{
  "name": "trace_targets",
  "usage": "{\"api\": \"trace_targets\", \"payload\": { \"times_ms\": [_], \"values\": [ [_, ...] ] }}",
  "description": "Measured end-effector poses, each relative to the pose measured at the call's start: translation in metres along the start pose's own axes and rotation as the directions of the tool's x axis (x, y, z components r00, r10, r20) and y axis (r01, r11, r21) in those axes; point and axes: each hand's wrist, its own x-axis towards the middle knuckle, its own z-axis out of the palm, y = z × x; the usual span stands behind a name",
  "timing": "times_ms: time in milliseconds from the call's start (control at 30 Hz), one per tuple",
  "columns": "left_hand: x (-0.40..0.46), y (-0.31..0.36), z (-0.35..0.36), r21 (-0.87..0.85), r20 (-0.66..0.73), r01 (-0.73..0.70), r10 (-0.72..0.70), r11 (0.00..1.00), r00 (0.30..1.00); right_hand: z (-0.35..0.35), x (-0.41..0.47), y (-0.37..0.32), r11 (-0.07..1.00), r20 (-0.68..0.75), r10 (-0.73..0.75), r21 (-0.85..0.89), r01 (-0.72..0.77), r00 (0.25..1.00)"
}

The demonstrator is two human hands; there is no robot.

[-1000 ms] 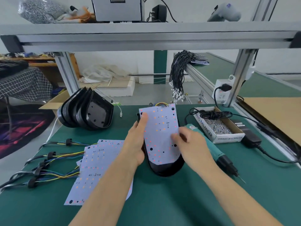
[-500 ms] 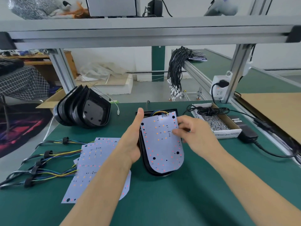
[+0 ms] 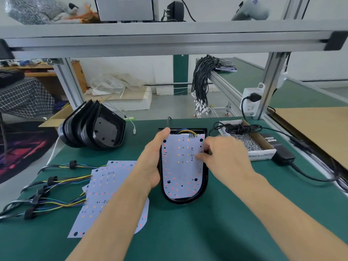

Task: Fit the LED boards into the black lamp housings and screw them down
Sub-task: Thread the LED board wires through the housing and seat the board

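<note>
LED board (image 3: 181, 166): white, rounded at its near end, dotted with red and orange LEDs; lies face up inside a black lamp housing (image 3: 204, 182) at the centre of the frame, on the green bench mat (image 3: 188, 232). Blue and yellow wires (image 3: 185, 131) leave its far edge.

Left hand (image 3: 152, 162): wrapped round the housing's left wall, thumb stretched along the far-left corner, other fingers hidden underneath.

Right hand (image 3: 224, 157): fingers bent down onto the board's right edge, fingertips close together (whether they pinch the edge or only press it cannot be told).

Spare LED boards (image 3: 105, 194): loose overlapping pile, lower left, with coloured wire leads (image 3: 49, 193) trailing to the left edge.

Empty lamp housings (image 3: 94, 127): nested on edge, left of centre.

Cardboard box of screws (image 3: 248, 142): right of centre, just beyond the right hand; a coiled black cable (image 3: 239, 128) rests across it.
</note>
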Motion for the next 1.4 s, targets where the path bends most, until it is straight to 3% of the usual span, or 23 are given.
{"api": "trace_targets", "payload": {
  "times_ms": [100,133,200,267,367,433,533,667,867,1067,1167,1267,1400],
  "values": [
    [0.001,0.002,0.004,0.121,-0.136,-0.114,0.13,0.986,0.982,-0.004,0.006,-0.004,0.99,0.032,0.067,-0.124,-0.063,0.997],
    [0.002,0.002,0.004,0.162,-0.162,-0.155,0.182,0.974,0.97,-0.004,0.008,-0.002,0.995,0.038,0.096,-0.044,-0.094,0.995],
    [0.002,0.001,0.003,0.21,-0.176,-0.214,0.252,0.954,0.952,0.0,0.008,0.003,0.935,0.054,0.203,0.287,-0.21,0.978],
    [0.002,-0.002,0.0,0.19,-0.161,-0.236,0.267,0.953,0.95,0.007,0.007,0.006,0.728,0.137,0.284,0.614,-0.306,0.949],
    [0.0,-0.002,-0.001,0.171,-0.105,-0.227,0.247,0.959,0.963,0.02,0.009,0.01,0.428,0.33,0.238,0.808,-0.404,0.913],
    [0.001,-0.001,-0.002,0.171,-0.111,-0.21,0.23,0.963,0.967,0.024,0.01,0.011,0.37,0.325,0.223,0.844,-0.389,0.919],
    [0.005,-0.002,-0.002,0.157,-0.181,-0.182,0.209,0.971,0.961,0.028,0.008,0.007,0.384,0.273,0.23,0.856,-0.345,0.934],
    [0.005,-0.007,0.001,0.181,-0.253,-0.24,0.282,0.954,0.925,0.032,0.005,0.003,0.38,0.224,0.217,0.877,-0.294,0.95],
    [0.0,-0.009,0.004,0.079,-0.147,-0.266,0.276,0.961,0.95,0.026,0.003,-0.005,0.276,0.131,0.211,0.943,-0.187,0.969],
    [-0.003,-0.011,0.006,0.109,-0.163,-0.341,0.355,0.934,0.92,0.027,0.003,-0.002,0.211,0.175,0.188,0.954,-0.214,0.966],
    [-0.003,-0.011,0.011,0.242,-0.168,-0.416,0.459,0.877,0.872,0.037,-0.005,-0.007,0.08,0.214,0.211,0.969,-0.235,0.954],
    [-0.008,-0.014,0.015,0.262,-0.161,-0.405,0.454,0.876,0.877,0.037,-0.011,-0.012,-0.051,0.249,0.166,0.968,-0.244,0.954],
    [-0.015,-0.014,0.011,0.159,-0.147,-0.377,0.4,0.912,0.905,0.033,-0.016,-0.013,-0.001,0.194,0.138,0.981,-0.196,0.971]
  ]
}}
